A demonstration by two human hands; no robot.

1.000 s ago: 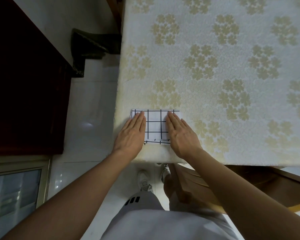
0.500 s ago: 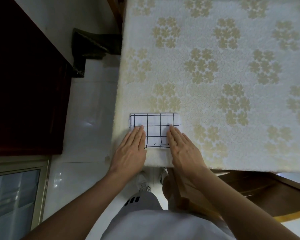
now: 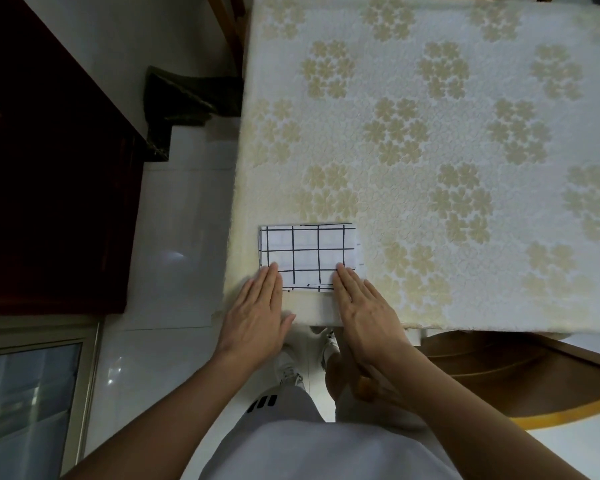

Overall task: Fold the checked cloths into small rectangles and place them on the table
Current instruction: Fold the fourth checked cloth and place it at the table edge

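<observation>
I see the left hand (image 3: 257, 313) and right hand (image 3: 364, 313) lying flat, fingers straight and together, gripping nothing, their tips pressing the near corners of the checked cloth (image 3: 309, 252). It is a small, layered white rectangle with thin black grid lines, at the tabletop's (image 3: 430, 140) near-left corner, on a textured cream floral cover.

Cloth (image 3: 307, 256): on bench (image 3: 465, 133), near-left corner. Left hand (image 3: 257, 313): fingertips on cloth's near-left corner. Right hand (image 3: 368, 317): fingertips on its near-right corner. Chair (image 3: 499, 375): below bench's near edge, right. Cabinet (image 3: 49, 185): well left of bench.
</observation>
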